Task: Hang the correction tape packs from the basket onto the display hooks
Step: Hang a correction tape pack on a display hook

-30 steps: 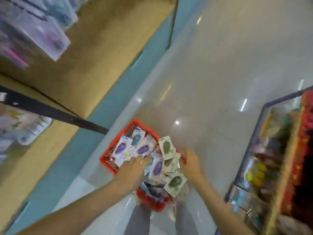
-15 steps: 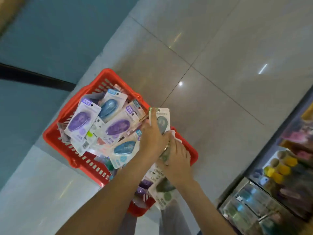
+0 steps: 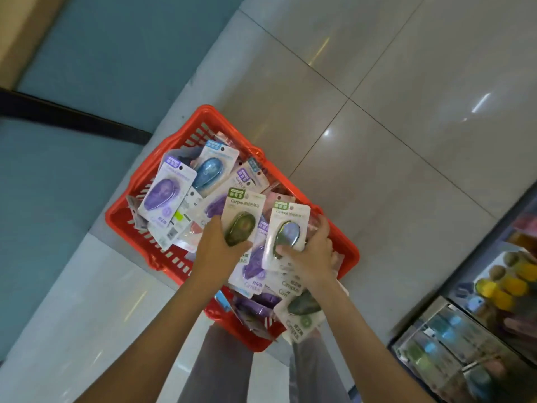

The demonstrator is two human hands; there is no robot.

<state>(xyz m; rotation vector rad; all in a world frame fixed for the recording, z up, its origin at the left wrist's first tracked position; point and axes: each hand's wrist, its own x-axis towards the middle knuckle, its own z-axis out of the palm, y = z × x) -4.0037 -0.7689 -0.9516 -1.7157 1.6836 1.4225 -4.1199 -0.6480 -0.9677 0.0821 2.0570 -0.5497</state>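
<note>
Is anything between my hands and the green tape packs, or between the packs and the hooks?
Nothing visible: the left hand grips the left green pack and the right hand the right green pack, both above the red basket. The hooks are out of view, so that path cannot be judged.

A bright red slotted plastic basket [image 3: 116, 218] brims with white card packs: a purple-dispenser pack [image 3: 165, 196], a blue-dispenser pack [image 3: 210, 170], an olive-green-dispenser pack [image 3: 241, 222] and a green-headed pack [image 3: 286, 231] with a silvery sheen. The glossy floor tiles [image 3: 406, 155] are pale grey with thin dark lines.
</note>
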